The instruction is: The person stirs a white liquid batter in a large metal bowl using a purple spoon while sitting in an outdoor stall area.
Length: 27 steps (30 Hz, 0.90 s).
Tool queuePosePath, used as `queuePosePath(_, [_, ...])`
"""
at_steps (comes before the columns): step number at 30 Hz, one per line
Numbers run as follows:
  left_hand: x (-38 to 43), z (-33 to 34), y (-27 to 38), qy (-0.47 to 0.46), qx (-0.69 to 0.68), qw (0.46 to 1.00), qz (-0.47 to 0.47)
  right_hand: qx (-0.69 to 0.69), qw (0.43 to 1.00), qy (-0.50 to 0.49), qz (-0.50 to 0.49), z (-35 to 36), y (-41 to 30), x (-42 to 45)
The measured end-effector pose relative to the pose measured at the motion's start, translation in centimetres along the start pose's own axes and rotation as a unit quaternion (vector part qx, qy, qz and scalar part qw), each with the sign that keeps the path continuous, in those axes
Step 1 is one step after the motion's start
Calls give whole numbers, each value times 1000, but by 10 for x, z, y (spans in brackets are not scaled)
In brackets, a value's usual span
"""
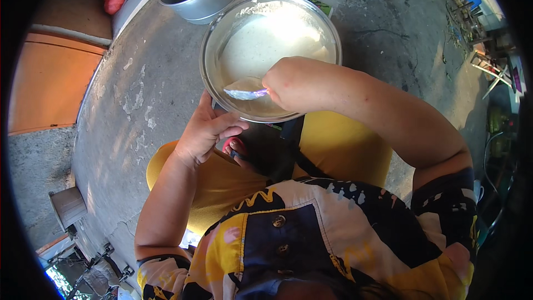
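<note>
A wide metal bowl (335,37) holds a pale, creamy batter (254,46), with smears of it along the inner wall. My right hand (287,83) reaches over the near rim and grips the purple handle of a spoon or spatula (245,94). Batter coats the tool's head, which lies at the mixture's surface near the bowl's lower left side. At the lower left outside of the bowl is my left hand (214,127), its fingers against or under the rim and its thumb spread; the bowl hides some fingertips.
Nested aluminium pots (200,2) stand just beyond the bowl at the upper left. A green printed item (322,6) shows behind the bowl on the worn concrete floor (125,91). At the left are an orange panel (54,83) and a grey bin (68,207). My knees flank the bowl's near side.
</note>
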<state>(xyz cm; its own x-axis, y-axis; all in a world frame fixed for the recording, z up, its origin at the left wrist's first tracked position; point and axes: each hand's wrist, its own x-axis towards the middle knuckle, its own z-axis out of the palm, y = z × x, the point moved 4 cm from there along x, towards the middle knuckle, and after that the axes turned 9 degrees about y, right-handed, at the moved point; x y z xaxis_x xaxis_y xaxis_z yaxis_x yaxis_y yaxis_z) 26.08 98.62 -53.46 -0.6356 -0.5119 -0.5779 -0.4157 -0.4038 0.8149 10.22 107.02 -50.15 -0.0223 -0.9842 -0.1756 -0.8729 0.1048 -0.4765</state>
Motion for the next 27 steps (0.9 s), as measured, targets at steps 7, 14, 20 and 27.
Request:
queuePosePath(7, [-1,-1,0,-7,-2,1000,-2,-42,994,-95,-20,8,7,-4])
queuePosePath(14, [4,4,2,-23,-1,1000,3,60,986,-70,138,16,26,58])
queuePosePath(20, [-1,-5,-2,-15,-12,1000,-5,24,996,-88,-6,27,11,15])
queuePosePath(27, [0,2,3,0,-1,1000,-5,61,997,-23,40,16,6,30])
